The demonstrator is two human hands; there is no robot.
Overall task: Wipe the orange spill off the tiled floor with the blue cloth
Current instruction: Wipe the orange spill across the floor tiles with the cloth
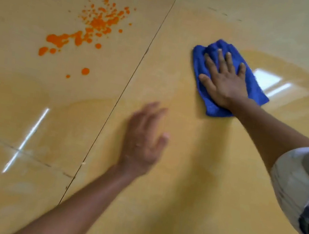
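Right hand [224,81] pressed flat on a crumpled blue cloth [258,93], fingers straight and spread, palm bearing down on the glossy tiled floor [179,181]. Left hand [144,139] blurred, fingers extended and holding nothing; whether touching the floor or hovering just above it, impossible to tell. Orange spill [95,24] untouched on the neighbouring tile: a dense cluster of blotches, a scatter of fine specks on the far side, a few stray round drops nearer the camera. Between cloth and spill, a dark grout line [145,54] running diagonally through the view. Cloth well apart from the nearest drop, on the right-hand tile. Patterned sleeve [306,185] at the right edge; window glare in streaks on the shiny surface.

By the look of things, wiping proper not yet begun: cloth in position under the palm, stain intact. Next move likely a slide of the cloth leftward across the grout line and onto the blotches, with steady downward pressure and a sweep broad enough to gather the outlying specks rather than smear them. Possible hazards: liquid spreading over the slick glaze, or the stray drops nearest the camera missed.
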